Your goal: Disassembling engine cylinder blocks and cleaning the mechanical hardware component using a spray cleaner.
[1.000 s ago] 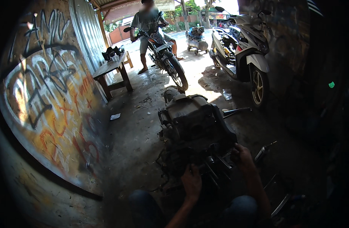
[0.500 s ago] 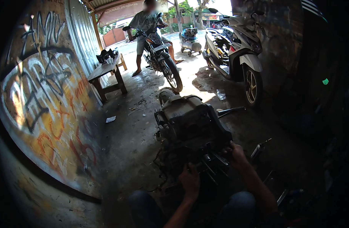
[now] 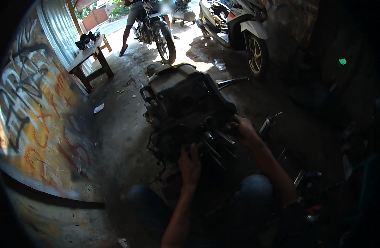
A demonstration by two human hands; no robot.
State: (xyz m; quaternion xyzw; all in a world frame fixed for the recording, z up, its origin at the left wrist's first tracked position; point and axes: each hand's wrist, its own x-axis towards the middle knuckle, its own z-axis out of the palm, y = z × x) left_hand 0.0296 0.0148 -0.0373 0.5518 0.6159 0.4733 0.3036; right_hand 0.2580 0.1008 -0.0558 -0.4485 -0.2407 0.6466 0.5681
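Observation:
A dark engine (image 3: 185, 97) with a paler casing at its far end lies on the floor between my knees. Several long bare metal studs (image 3: 212, 152) stick out of its near side. My left hand (image 3: 190, 167) is at the near left part of the engine, its index and middle fingers stretched out and apart against the dark metal. At the near right corner, my right hand (image 3: 244, 131) has its fingers curled in beside the studs. Whatever those fingers grip is hidden by shadow and the hand itself.
Right of the engine lie a cylindrical tool (image 3: 266, 125) and, nearer, a metal bar (image 3: 298, 178). A white scooter (image 3: 255, 31) stands far right. Straddling a motorcycle (image 3: 161, 35) ahead is another person (image 3: 134, 18). A wooden bench (image 3: 88, 56) stands by the painted wall (image 3: 45, 124) at left.
The whole view has shifted, so the engine and background sit higher and further left. My left hand's fingers have straightened and spread from a closed shape. The right hand stays at the same engine corner.

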